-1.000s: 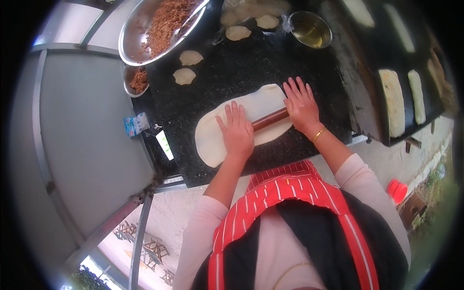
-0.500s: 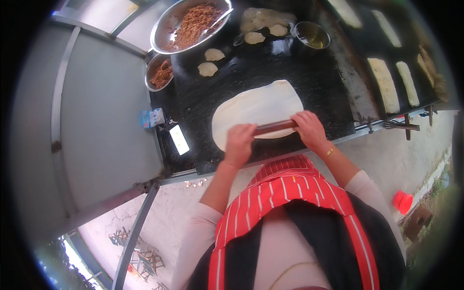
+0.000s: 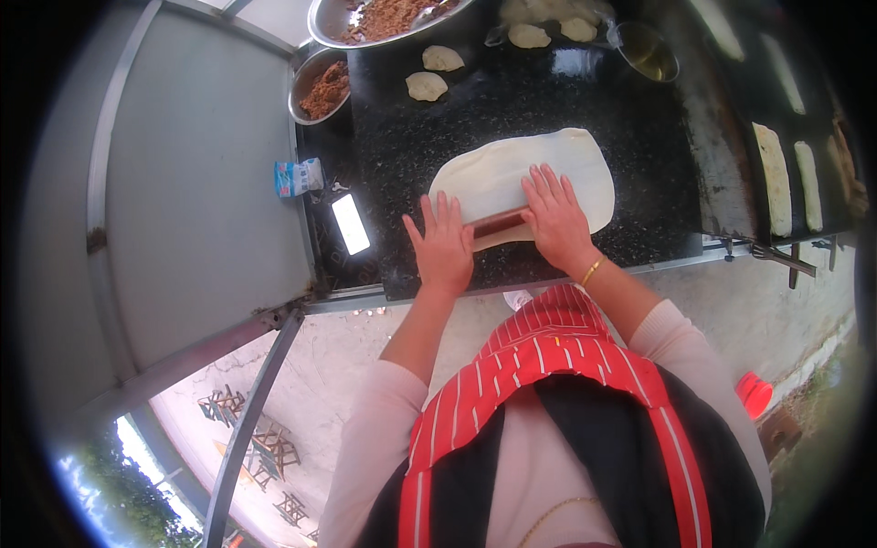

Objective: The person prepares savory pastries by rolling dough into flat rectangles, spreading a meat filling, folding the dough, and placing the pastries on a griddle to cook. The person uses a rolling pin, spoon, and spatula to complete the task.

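A thin, pale sheet of dough [image 3: 498, 163] lies spread on the black speckled worktop [image 3: 393, 173] in front of me. Across its near edge rests a short brown rolling pin [image 3: 498, 222]. My left hand [image 3: 445, 248] lies over the pin's left end, fingers stretched and apart. Over the right end is my right hand [image 3: 557, 219], its fingers also extended, reaching onto the dough. Both palms press on the pin without wrapping round it, and they hide its ends.
Steel bowls of reddish-brown filling [image 3: 393, 16] stand at the far left. Small dough rounds [image 3: 427, 87] sit behind the sheet, near a bowl of yellowish oil [image 3: 647, 52]. Long flatbreads [image 3: 774, 178] lie on a dark griddle to the right. A phone [image 3: 350, 224] and a blue-white packet [image 3: 298, 177] are at left.
My fingers have straightened out from a curled hold at the pin's ends, and my hands are closer together. The pin sits nearer the sheet's near edge. The whole view has shifted.
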The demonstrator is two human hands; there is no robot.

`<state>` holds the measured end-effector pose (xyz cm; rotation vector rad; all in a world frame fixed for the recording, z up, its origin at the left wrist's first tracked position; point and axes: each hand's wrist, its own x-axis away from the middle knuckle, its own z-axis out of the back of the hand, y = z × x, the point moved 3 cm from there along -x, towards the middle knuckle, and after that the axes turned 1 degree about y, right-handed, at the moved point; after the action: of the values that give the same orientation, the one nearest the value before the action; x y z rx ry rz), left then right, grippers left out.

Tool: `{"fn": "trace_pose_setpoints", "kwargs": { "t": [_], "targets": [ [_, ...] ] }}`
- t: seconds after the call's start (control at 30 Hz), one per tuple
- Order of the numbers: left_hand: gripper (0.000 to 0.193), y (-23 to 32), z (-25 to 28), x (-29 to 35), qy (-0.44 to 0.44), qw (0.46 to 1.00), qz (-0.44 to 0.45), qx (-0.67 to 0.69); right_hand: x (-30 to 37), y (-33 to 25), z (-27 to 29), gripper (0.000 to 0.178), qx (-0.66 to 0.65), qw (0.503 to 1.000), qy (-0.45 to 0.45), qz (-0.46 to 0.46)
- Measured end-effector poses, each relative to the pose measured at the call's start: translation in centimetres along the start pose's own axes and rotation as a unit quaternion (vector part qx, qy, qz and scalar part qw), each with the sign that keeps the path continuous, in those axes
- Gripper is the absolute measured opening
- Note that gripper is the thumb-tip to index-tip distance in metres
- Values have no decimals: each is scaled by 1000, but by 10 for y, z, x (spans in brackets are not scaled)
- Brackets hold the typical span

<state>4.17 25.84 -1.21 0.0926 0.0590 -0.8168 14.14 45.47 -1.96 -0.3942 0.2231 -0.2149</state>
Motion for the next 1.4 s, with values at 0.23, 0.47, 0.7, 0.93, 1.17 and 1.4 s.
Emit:
{"fn": "trace_pose_setpoints", "kwargs": {
  "t": [0.23,0.47,0.7,0.93,1.17,1.4],
  "targets": [
    [42,3,1,57,25,980,-35,195,62,0,-1,46,-31,998,25,46],
    [55,8,9,54,96,988,56,103,33,-16,1,48,-73,996,51,6],
    [72,-51,0,-87,66,990,102,-68,-109,-5,-22,61,37,997,64,-24],
    [67,-56,4,-97,31,991,115,-54,-131,-4,-17,61,36,999,8,2],
    [65,-55,-10,-97,-34,990,114,-76,-132,10,-32,65,11,1000,-26,3],
    [66,-55,1,-79,-27,996,78,-36,-128,-4,-24,70,70,995,-27,66]
  ]
}}
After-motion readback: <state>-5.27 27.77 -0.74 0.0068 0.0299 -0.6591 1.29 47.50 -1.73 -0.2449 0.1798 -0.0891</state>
